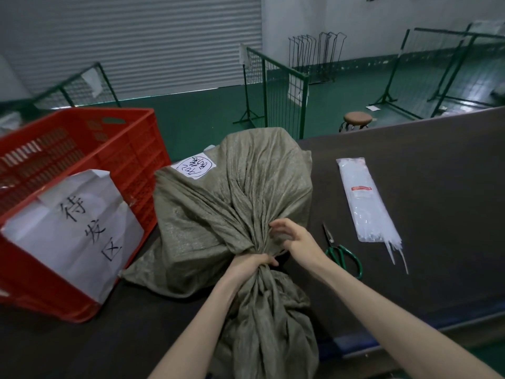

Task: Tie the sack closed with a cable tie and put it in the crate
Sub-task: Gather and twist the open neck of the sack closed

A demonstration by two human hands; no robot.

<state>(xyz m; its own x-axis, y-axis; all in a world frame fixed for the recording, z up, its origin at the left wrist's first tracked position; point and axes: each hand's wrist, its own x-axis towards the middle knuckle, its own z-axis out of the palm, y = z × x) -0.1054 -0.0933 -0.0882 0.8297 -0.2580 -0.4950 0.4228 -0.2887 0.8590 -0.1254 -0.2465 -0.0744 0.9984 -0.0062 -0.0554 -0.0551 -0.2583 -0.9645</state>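
A full olive-green woven sack [218, 203] lies on the dark table with a white handwritten label on its top. Its gathered neck points toward me. My left hand [252, 263] is clenched around that neck. My right hand [293, 239] rests just beyond it on the bunched cloth, fingers pinching the folds. A clear pack of white cable ties [364, 203] lies to the right, several ties sticking out of its near end. The red plastic crate [90, 170] stands at the left, a large white paper sign on its near wall.
Green-handled scissors [343, 253] lie between the sack and the tie pack. The dark table [437, 187] ends at a blue front edge near me on the right. Green wire fence panels [276, 86] and a round stool [357, 119] stand on the green floor beyond.
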